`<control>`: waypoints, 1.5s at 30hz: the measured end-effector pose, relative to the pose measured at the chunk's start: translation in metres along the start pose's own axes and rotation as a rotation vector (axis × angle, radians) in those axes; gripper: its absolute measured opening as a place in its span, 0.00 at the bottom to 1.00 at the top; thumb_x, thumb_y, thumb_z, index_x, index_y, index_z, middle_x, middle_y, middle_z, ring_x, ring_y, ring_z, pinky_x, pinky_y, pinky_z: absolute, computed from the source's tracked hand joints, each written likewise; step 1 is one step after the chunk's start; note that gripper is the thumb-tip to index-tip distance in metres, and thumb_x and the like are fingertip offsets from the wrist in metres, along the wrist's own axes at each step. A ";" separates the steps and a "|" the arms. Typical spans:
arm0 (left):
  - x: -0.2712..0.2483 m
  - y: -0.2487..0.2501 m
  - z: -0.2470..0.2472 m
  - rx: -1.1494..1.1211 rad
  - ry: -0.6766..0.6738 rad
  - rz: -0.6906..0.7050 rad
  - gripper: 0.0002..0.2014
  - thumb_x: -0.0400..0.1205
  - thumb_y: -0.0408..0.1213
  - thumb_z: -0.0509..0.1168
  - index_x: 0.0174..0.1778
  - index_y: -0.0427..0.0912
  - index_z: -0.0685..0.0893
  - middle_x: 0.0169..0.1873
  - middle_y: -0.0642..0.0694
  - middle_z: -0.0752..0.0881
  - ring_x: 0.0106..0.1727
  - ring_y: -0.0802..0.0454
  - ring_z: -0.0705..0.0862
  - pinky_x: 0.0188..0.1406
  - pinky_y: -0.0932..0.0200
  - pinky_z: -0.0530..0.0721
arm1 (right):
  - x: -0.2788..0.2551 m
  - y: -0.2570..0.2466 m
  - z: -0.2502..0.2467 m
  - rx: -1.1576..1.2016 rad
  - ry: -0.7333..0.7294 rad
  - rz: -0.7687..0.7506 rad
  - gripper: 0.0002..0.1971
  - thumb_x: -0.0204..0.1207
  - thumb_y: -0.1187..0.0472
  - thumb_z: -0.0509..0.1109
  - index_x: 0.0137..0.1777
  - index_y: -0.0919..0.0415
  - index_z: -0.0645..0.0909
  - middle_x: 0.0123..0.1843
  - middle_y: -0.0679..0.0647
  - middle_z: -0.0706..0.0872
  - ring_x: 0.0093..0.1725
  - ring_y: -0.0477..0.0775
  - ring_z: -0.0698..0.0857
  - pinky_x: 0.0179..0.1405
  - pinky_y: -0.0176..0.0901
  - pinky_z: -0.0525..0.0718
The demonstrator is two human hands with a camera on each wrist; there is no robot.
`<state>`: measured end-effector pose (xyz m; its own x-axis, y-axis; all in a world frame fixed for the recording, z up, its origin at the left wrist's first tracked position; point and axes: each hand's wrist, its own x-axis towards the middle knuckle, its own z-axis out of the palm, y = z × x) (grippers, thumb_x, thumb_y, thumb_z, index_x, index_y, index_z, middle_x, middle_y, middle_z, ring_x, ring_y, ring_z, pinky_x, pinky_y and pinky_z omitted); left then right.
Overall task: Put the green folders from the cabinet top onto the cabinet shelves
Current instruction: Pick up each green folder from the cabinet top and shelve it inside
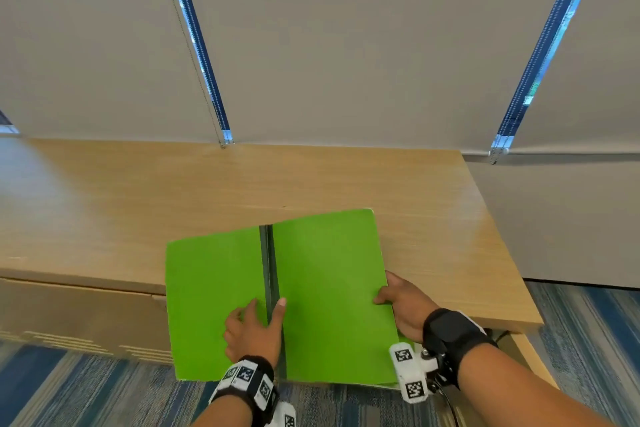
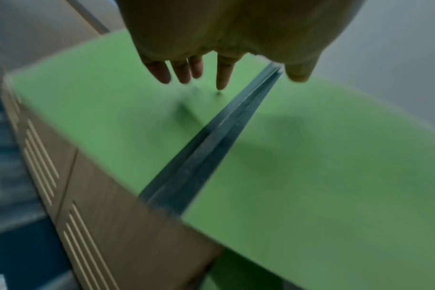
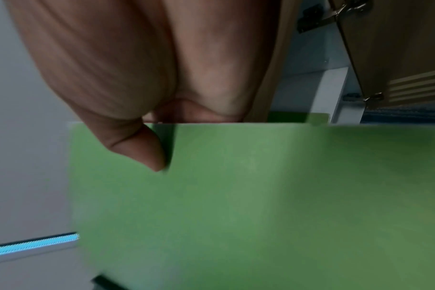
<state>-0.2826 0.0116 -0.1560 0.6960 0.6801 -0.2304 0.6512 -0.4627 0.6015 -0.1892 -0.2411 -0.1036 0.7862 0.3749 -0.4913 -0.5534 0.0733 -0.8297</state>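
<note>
While right hand (image 1: pixel 405 305) pinches green folders (image 1: pixel 332 288), left hand (image 1: pixel 254 333) flat, wooden cabinet top (image 1: pixel 173 191), striped carpet (image 1: pixel 86 388).

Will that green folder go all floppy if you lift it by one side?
Probably a bit: the green folder looks thin, and the right hand pinches only its edge. The left hand lies near the dark spine, likely steadying it.

Cabinet top (image 1: pixel 242 184) apparently unobstructed behind.
</note>
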 end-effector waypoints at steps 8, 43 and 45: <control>-0.006 -0.025 -0.045 -0.512 0.028 -0.029 0.66 0.55 0.85 0.56 0.85 0.51 0.48 0.84 0.43 0.57 0.82 0.41 0.61 0.80 0.37 0.60 | 0.003 0.015 0.043 0.012 -0.159 0.077 0.28 0.70 0.80 0.51 0.64 0.62 0.82 0.57 0.70 0.87 0.49 0.66 0.85 0.49 0.59 0.84; -0.025 -0.193 0.097 -0.321 -0.242 -0.409 0.14 0.82 0.30 0.57 0.63 0.32 0.77 0.54 0.32 0.84 0.44 0.40 0.83 0.42 0.52 0.80 | 0.056 0.306 -0.018 -0.584 0.100 0.343 0.17 0.74 0.78 0.63 0.57 0.58 0.79 0.51 0.59 0.87 0.48 0.59 0.86 0.43 0.45 0.83; -0.024 -0.196 0.130 -0.299 -0.312 -0.395 0.11 0.82 0.28 0.57 0.58 0.36 0.80 0.50 0.34 0.85 0.36 0.48 0.80 0.31 0.59 0.77 | 0.055 0.334 -0.051 -0.552 0.114 0.405 0.16 0.74 0.78 0.63 0.56 0.60 0.79 0.53 0.61 0.87 0.49 0.59 0.85 0.44 0.46 0.85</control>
<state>-0.3880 0.0121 -0.3677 0.5031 0.5481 -0.6682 0.7976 0.0032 0.6032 -0.3169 -0.2429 -0.4206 0.5877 0.1715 -0.7907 -0.6126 -0.5440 -0.5733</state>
